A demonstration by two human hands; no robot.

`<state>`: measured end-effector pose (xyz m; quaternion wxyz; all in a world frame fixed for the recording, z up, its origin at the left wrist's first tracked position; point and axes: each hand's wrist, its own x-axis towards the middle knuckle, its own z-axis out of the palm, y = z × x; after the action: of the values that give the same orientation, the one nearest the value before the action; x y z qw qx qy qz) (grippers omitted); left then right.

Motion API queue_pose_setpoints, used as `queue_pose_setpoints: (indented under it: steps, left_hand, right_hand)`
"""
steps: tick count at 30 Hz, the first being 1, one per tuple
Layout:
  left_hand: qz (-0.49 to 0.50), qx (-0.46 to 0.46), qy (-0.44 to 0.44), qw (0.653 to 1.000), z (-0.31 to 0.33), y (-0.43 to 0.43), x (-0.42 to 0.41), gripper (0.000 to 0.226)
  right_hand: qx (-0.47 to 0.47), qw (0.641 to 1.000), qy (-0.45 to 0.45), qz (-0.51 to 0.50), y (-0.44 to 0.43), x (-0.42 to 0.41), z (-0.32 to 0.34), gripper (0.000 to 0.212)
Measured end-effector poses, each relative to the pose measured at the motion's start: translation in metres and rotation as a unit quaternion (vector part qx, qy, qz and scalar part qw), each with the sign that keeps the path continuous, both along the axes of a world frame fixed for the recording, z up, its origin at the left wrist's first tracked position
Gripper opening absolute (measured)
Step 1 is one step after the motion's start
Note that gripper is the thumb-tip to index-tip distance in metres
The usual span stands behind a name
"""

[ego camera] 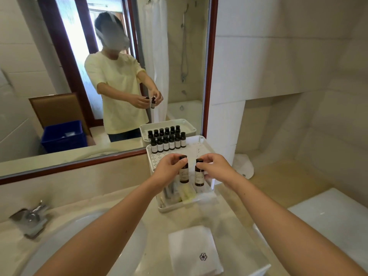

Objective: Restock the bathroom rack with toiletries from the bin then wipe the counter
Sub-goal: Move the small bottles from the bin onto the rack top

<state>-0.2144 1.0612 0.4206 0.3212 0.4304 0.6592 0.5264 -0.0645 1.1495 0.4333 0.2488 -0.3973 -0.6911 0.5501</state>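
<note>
A white two-tier rack (207,149) stands on the counter against the mirror. Its perforated top shelf carries a row of several small dark bottles (168,143) with white labels at the back. My left hand (169,169) grips one dark bottle (183,173) by its cap, and my right hand (215,166) grips another dark bottle (199,175) the same way. Both bottles hang upright just in front of the top shelf. The lower shelf (203,198) holds pale wrapped toiletries, partly hidden by the bottles.
A folded white towel (194,250) with a dark logo lies on the counter in front of the rack. The sink basin (83,232) and chrome faucet (31,216) are at left. The mirror reflects a blue bin (63,136). A white bathtub edge (328,214) is at right.
</note>
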Motion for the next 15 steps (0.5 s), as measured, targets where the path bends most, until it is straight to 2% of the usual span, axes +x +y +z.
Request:
queue_pose_setpoints:
  steps: [3,6,10,15]
  left_hand:
    - [-0.008,0.001,0.025,1.000,0.002,0.023,-0.010,0.012]
    - [-0.008,-0.014,0.070,0.997,0.008,0.047,-0.018,0.021]
    - [-0.010,-0.027,0.106,0.994,0.016,0.084,-0.027,0.019]
    - [0.012,-0.059,0.200,0.978,0.017,0.138,-0.040,0.019]
  right_hand:
    - [0.009,1.000,-0.006,0.002,0.026,-0.007,0.004,0.014]
    - [0.029,0.999,-0.033,0.013,0.056,-0.015,0.008,0.014]
    - [0.060,0.996,-0.060,0.036,0.099,-0.026,0.016,0.013]
    - [0.100,0.988,-0.090,0.078,0.156,-0.042,0.016,0.010]
